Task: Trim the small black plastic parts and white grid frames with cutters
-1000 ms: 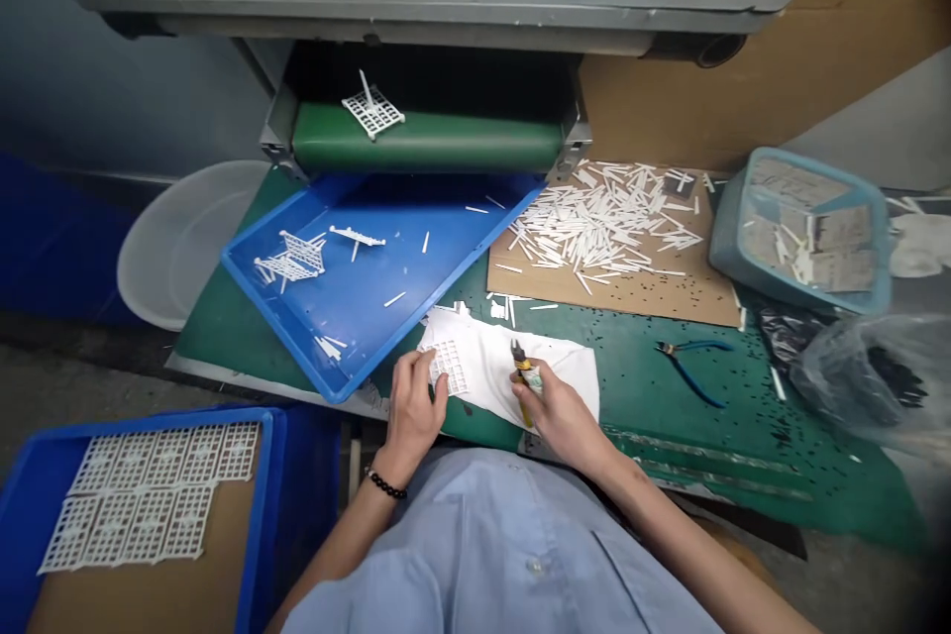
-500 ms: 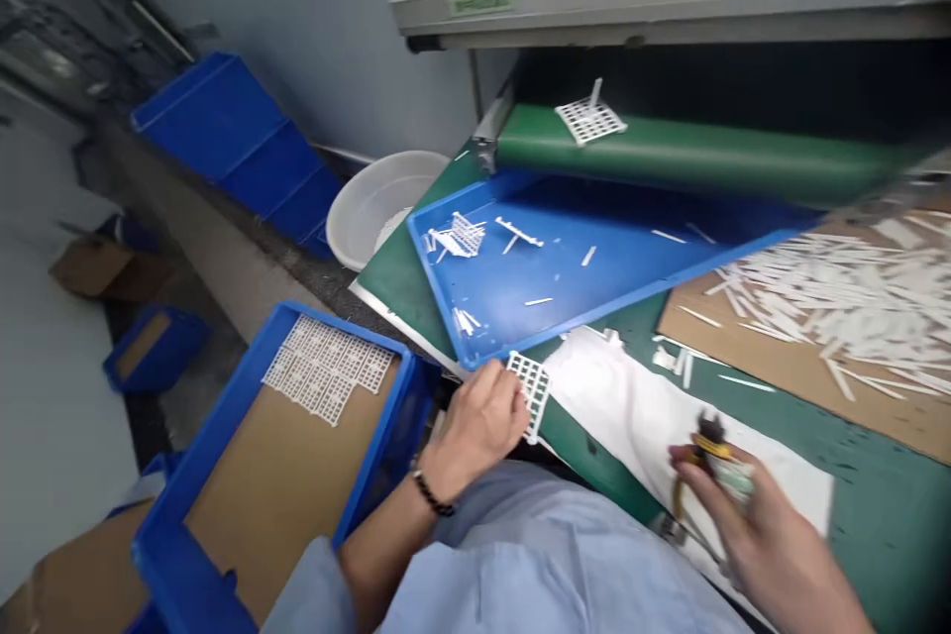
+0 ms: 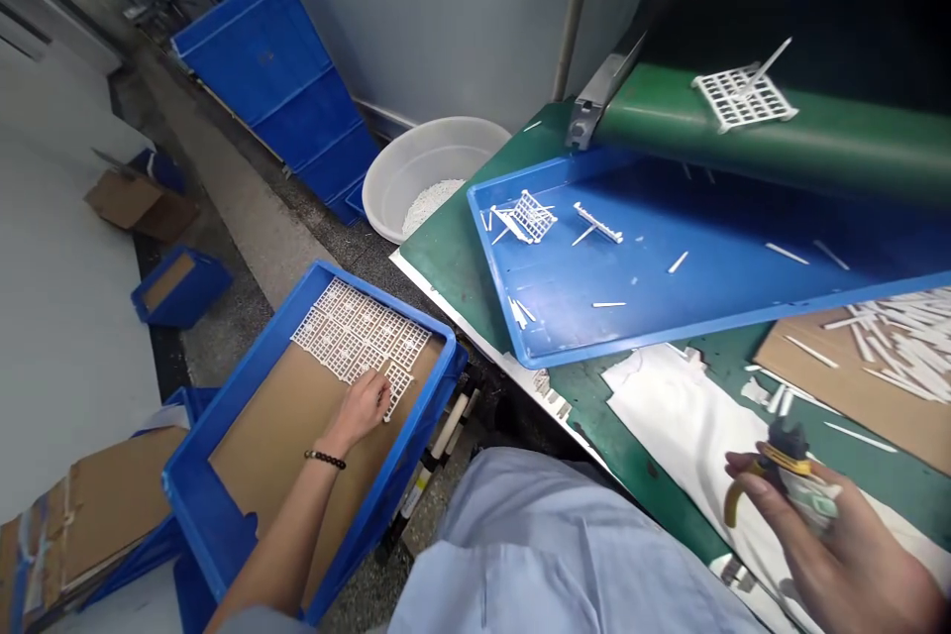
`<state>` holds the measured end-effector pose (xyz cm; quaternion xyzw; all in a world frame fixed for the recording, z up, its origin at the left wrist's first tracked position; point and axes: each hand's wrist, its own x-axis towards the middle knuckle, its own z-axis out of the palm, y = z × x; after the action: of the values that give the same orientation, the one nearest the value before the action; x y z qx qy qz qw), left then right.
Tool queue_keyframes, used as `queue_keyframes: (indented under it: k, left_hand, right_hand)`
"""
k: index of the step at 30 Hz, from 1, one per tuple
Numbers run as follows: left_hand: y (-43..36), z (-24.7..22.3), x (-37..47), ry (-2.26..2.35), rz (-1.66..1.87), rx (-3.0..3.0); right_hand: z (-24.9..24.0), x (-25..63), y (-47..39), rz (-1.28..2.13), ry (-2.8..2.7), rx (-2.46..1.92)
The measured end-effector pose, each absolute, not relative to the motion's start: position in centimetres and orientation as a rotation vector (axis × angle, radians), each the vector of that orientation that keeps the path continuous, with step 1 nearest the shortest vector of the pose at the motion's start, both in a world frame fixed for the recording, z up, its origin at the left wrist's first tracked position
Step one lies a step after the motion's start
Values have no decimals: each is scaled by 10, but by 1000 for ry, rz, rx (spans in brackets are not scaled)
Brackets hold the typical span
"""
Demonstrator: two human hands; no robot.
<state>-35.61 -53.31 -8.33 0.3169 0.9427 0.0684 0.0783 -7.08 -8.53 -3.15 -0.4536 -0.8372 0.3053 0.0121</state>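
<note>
My left hand (image 3: 362, 408) is inside a blue crate (image 3: 174, 505), its fingers closed on the edge of a white plastic grid (image 3: 398, 386). That grid lies at or just over the cardboard in the crate, close beside rows of like white grids (image 3: 346, 322). Over the table's front edge, my right hand (image 3: 832, 525) is wrapped round a pair of cutting pliers (image 3: 789, 456) with yellow on the handles. The pliers point away from me, above a white cloth (image 3: 669, 416). Part of their grip is hidden in my palm.
On the green table, a blue tray (image 3: 554, 347) holds grids and loose white sticks. Another grid with an upright stick (image 3: 745, 99) rests on the green conveyor belt (image 3: 669, 119). White sticks are heaped on cardboard (image 3: 788, 347) at right. A white tub (image 3: 386, 173) stands beyond the table.
My left hand has carried the grid from the table's edge leftward into the crate, beside the laid grids. The view has turned left. My right hand still holds the pliers.
</note>
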Motion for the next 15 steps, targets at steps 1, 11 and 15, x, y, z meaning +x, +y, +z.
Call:
queue_keyframes:
  k: [1, 11, 15]
  left_hand:
    - [-534, -87, -357, 2829, 184, 944]
    - [-490, -31, -383, 2983, 472, 995]
    - [-377, 23, -413, 2892, 866, 1313]
  right_hand:
    - [-27, -74, -89, 980, -2592, -1460]
    - [-15, -70, -105, 1196, -2430, -1531]
    - [-12, -81, -104, 1218, -2355, -1428]
